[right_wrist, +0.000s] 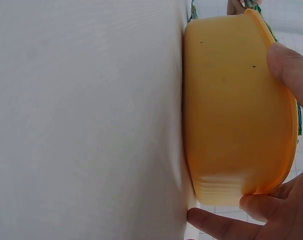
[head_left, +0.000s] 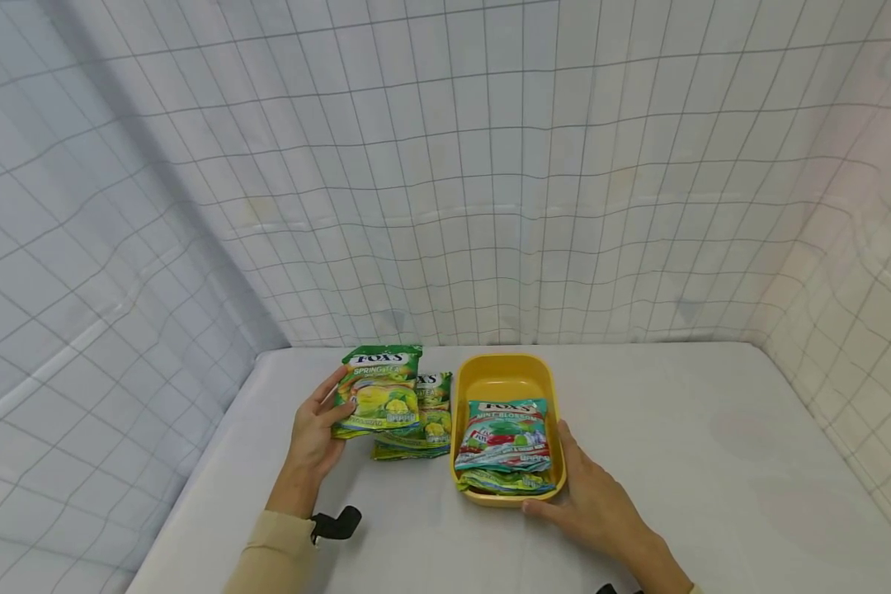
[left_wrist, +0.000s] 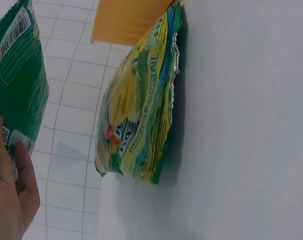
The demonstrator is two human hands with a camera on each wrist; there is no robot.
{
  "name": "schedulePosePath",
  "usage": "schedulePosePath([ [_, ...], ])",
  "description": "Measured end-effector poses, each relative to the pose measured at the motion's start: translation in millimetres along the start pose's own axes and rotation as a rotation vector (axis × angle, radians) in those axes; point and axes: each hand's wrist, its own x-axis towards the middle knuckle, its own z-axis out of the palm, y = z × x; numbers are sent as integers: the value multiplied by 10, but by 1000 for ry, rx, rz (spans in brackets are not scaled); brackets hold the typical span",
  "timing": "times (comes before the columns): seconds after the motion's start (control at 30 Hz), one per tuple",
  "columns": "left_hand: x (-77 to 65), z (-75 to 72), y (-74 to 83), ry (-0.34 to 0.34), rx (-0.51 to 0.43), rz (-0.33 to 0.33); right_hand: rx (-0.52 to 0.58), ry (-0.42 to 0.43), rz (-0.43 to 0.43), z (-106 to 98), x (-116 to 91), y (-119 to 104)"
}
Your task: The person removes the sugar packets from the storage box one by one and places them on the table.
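Two hands busy. Left hand (head_left: 318, 433) pinches a Spring Tea packet (head_left: 379, 388) by its 8 o'clock edge, thumb on the printed front, fingers behind; can't tell if it's one packet or two together. It's up off the surface (head_left: 713, 454), at about 10 o'clock from the yellow tub (head_left: 508, 386). Right hand (head_left: 605, 503) cups the tub's 4 o'clock corner, thumb at the near rim, fingers along the outer wall. Inside the tub: Mint Blossom packet (head_left: 506, 437) on top of a green-yellow packet (head_left: 505, 482), both toward 6 o'clock; bare floor at 12. Loose Spring Tea packet (head_left: 436, 421) lies at 9 o'clock, just beside the tub.

Failure modes, best guess:
- Edge-only pinch: wrapper is probably slick and contents can shift, so the held packet could sag toward 3 o'clock and slip out.
- Low pass toward the tub: its bottom edge could drag the loose packet or snag the rim at 9.
- Drop on the 6 o'clock pile: it already looks tall, so another packet could slide over the rim. 12 o'clock end looks safer.
- Tub held at one corner only: a shove from 9 or 10 could pivot it about the right hand.
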Motion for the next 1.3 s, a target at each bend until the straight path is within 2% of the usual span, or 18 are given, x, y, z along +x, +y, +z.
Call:
schedulePosePath([
  [0.2, -23, -194, 36, -56, -2, 26, 13, -3, 1, 8, -11, 17],
  [0.37, -33, -329, 48, -63, -19, 41, 9, -6, 1, 6, -9, 19],
  [0.6, -16, -475, 50, -16, -14, 10, 12, -10, 4, 6, -11, 15],
  [0.93, -25, -676, 16, 30, -60, -23, 13, -13, 11, 0, -17, 11],
  [1.3, -37, -873, 6, 84, -6, -42, 8, -10, 7, -5, -13, 8],
])
